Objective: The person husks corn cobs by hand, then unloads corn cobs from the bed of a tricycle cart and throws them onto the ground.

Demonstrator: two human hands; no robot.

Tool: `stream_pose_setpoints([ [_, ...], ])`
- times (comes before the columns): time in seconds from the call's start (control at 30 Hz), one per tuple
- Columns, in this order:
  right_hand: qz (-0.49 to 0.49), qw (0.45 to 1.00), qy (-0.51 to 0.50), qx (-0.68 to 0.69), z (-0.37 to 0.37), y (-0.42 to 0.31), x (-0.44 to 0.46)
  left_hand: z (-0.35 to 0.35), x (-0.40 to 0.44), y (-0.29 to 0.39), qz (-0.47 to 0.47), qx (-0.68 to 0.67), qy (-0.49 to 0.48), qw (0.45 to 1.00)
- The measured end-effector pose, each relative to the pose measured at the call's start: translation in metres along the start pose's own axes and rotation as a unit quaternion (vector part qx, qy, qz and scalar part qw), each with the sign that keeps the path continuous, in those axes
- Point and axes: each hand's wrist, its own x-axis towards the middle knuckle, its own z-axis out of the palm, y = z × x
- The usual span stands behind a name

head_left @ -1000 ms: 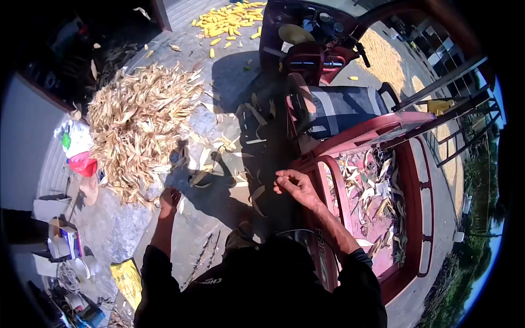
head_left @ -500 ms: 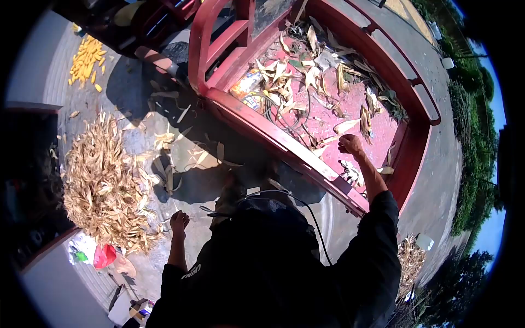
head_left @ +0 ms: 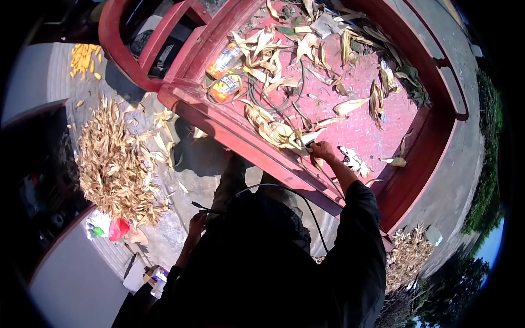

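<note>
My right hand (head_left: 324, 150) reaches over the near side of a red cargo bed (head_left: 377, 147). Its fingers are curled at the tip of a bunch of pale corn husks (head_left: 279, 134); what lies inside the fingers is hidden. A dark cable (head_left: 302, 82) loops beside those husks, and white husk pieces (head_left: 353, 161) lie just right of the hand. Two orange-labelled packages (head_left: 225, 87) rest in the left corner of the bed. My left hand (head_left: 198, 223) hangs low beside my body, fingers curled in, with nothing visible in it.
A large heap of dry husks (head_left: 117, 164) covers the ground at left, with yellow corn cobs (head_left: 85, 59) beyond it. A red plastic bag (head_left: 118, 229) lies near the wall. Another husk pile (head_left: 407, 254) sits at lower right. The bed's raised rim (head_left: 240, 145) stands before me.
The cargo bed fills more of the view and appears closer. My right hand has moved left and down to the husks by the near rim. My left hand has come in toward my body.
</note>
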Motion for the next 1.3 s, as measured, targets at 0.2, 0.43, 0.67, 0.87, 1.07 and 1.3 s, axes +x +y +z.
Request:
stream_pose_setpoints([
  [0.2, 0.149, 0.890, -0.025, 0.429, -0.014, -0.030, 0.007, 0.020, -0.012, -0.006, 0.060, 0.052, 0.004, 0.997],
  [0.43, 0.189, 0.880, 0.056, 0.433, 0.002, -0.049, 0.036, 0.034, -0.017, 0.057, -0.069, -0.109, 0.074, 0.989],
  [0.67, -0.023, 0.943, 0.257, 0.212, -0.086, -0.024, 0.015, 0.051, -0.008, 0.059, -0.071, -0.086, 0.078, 0.991],
  [0.87, -0.026, 0.999, 0.039, 0.018, -0.043, 0.005, -0.019, 0.058, 0.002, 0.063, -0.090, -0.052, 0.093, 0.990],
  [1.07, 0.132, 0.986, 0.061, -0.085, 0.012, -0.007, -0.018, 0.037, -0.008, 0.039, -0.045, -0.134, 0.073, 0.987],
  [1.3, 0.044, 0.964, 0.235, 0.116, -0.066, 0.019, -0.026, 0.044, 0.003, 0.015, -0.048, -0.126, 0.067, 0.989],
])
